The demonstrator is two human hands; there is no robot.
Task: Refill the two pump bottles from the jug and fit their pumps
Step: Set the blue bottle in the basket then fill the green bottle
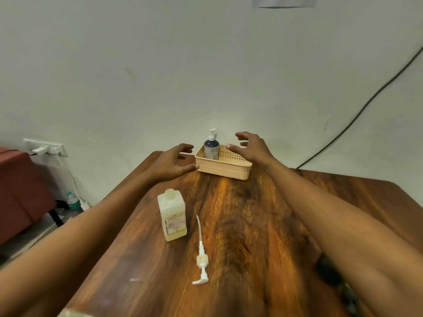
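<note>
Both hands are out at the far end of the tabletop [251,225], one on each side of the basket [229,171], and neither holds anything. The left hand [174,162] is spread wide with its fingers loosely curved. Its thumb tip is right at the basket's near left corner, but I can't tell whether it's touching. The right hand [249,147] hovers at the basket's right end, fingers splayed and bent like a claw, thumb reaching in over the rim. The basket is beige plastic, rectangular, with walls pierced by a grid of small holes. It has one thing in it: a dark blue pump bottle [211,148], round-shouldered and upright in the left end, with its white pump head [212,133] fitted on top. Nearer on the tabletop, well apart from the basket, a square pale bottle [173,217] stands upright. It's translucent plastic with a printed label, and a band of yellowish liquid shows low inside. Just to its right a loose white pump [201,259] lies flat, its long curved dip tube pointing away towards the basket and its nozzle at the near end. The tabletop is glossy wood with a strong streaky grain. Behind it is a plain pale wall, and a black cable [366,106] slants down it on the right.
</note>
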